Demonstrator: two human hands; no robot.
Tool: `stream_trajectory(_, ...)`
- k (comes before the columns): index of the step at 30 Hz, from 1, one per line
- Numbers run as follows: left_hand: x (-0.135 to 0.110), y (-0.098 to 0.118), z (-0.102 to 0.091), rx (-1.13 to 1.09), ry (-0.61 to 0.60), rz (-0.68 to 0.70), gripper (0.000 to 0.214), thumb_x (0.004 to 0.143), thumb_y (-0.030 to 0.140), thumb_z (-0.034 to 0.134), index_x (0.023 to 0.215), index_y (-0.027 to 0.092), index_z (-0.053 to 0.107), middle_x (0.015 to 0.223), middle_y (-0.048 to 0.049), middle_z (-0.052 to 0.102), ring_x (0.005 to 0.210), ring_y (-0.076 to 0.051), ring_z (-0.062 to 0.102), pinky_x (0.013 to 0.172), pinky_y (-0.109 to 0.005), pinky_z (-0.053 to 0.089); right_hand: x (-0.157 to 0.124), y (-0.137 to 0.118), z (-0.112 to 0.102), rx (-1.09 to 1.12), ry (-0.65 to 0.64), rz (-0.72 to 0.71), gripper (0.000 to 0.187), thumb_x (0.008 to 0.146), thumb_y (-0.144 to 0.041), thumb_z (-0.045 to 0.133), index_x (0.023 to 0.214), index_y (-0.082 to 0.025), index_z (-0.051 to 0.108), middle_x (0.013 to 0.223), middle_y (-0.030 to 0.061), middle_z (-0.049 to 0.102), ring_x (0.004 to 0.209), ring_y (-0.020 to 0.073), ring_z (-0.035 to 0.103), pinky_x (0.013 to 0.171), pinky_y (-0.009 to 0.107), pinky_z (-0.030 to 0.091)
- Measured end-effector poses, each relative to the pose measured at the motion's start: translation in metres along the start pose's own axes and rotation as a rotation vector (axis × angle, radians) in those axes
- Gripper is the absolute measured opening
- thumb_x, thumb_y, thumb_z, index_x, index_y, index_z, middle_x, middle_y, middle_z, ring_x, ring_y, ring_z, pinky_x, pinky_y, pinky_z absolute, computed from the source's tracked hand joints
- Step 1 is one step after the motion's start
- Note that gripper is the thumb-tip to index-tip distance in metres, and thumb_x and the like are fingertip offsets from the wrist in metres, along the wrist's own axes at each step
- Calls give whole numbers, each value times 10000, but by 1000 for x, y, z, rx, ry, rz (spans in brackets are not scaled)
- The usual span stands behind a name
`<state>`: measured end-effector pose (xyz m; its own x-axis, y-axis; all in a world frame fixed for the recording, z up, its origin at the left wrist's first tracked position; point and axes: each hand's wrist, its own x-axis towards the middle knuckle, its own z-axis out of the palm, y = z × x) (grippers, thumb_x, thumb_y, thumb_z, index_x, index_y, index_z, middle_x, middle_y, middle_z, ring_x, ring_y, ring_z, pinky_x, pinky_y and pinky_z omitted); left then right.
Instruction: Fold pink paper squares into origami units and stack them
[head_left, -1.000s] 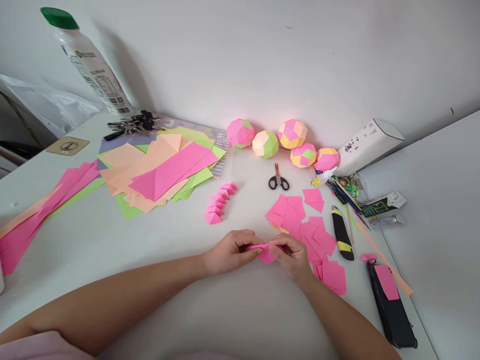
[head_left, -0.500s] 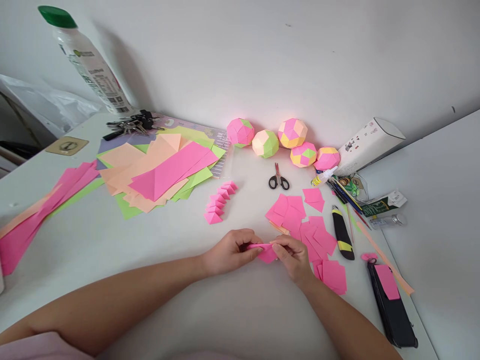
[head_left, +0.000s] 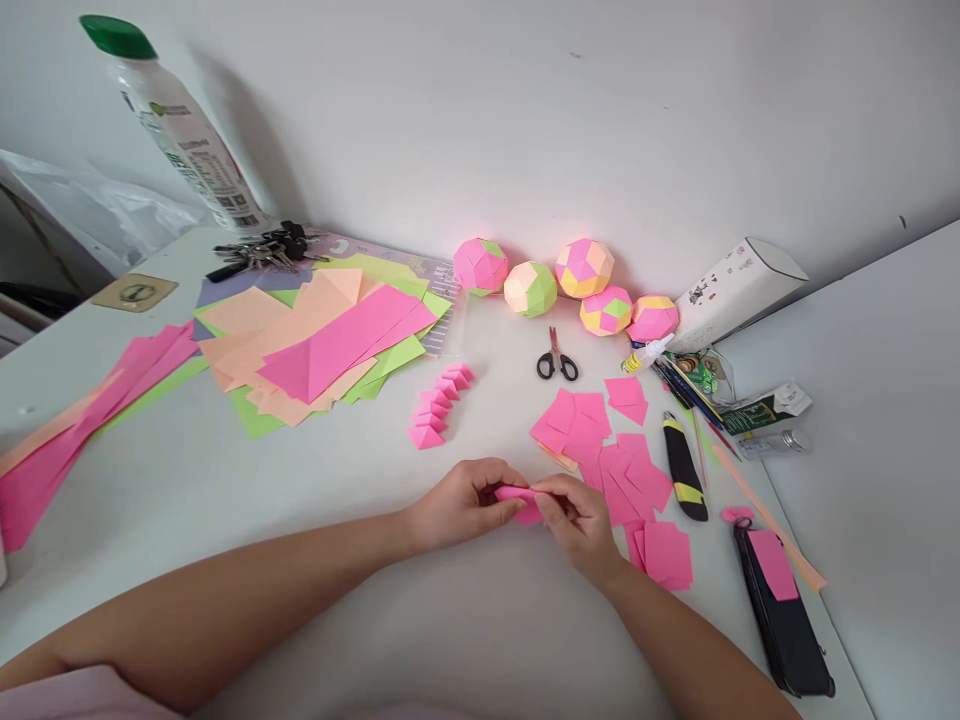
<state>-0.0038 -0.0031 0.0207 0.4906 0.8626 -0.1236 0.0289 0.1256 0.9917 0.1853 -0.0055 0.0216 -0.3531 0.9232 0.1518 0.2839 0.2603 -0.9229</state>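
Observation:
My left hand (head_left: pixel 461 500) and my right hand (head_left: pixel 577 520) meet just above the white table (head_left: pixel 300 500), both pinching one small pink paper piece (head_left: pixel 521 500) that is partly folded. Fingers of both hands are closed on it, and much of the paper is hidden between them. A row of folded pink units (head_left: pixel 439 402) lies just beyond my left hand. Several loose pink paper squares (head_left: pixel 607 450) are scattered beside and beyond my right hand.
Coloured paper sheets (head_left: pixel 322 340) and pink strips (head_left: pixel 82 420) lie at left, with keys (head_left: pixel 262 250) and a bottle (head_left: pixel 176 125) behind. Several paper balls (head_left: pixel 581 265), scissors (head_left: pixel 556 358), a cutter (head_left: pixel 684 465), glue, pens and a black phone (head_left: pixel 784 610) sit at right.
My right hand has slid slightly left along the pink piece, and the paper now looks more folded and shorter between my fingers. Nothing else on the table has moved.

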Motion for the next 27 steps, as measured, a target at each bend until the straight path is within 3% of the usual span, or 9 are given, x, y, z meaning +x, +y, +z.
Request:
stream_trajectory(6,0,-3,0,-86,-40,-41,263,799,302,564,990,126,604,844,-68,631,683,-129,550,584,-240,446,-3,2,1,53,17,110,117,848,-259,524,823,-181,609,626,7,600,473,102,522,424,213,438)
stream_trajectory(11,1,0,-1,-112,-70,-38,239,806,313,564,942,126,629,851,-71,642,737,-149,575,627,-253,461,-1,3,2,-24,28,-13,120,806,-229,592,903,-192,654,703,30,674,555,126,589,483,229,494)
stream_trajectory(14,0,0,-1,-122,-62,-43,244,804,323,570,929,123,631,848,-73,645,739,-150,577,634,-256,460,-1,5,3,7,21,-54,138,801,-218,608,918,-203,681,688,26,690,490,115,583,441,221,493)
stream_trajectory(27,1,-3,0,-142,29,-88,243,767,350,612,865,128,631,599,19,523,506,-65,403,458,-184,334,-4,11,2,106,-16,40,152,810,-198,599,923,-196,700,617,6,659,387,86,540,362,196,449)
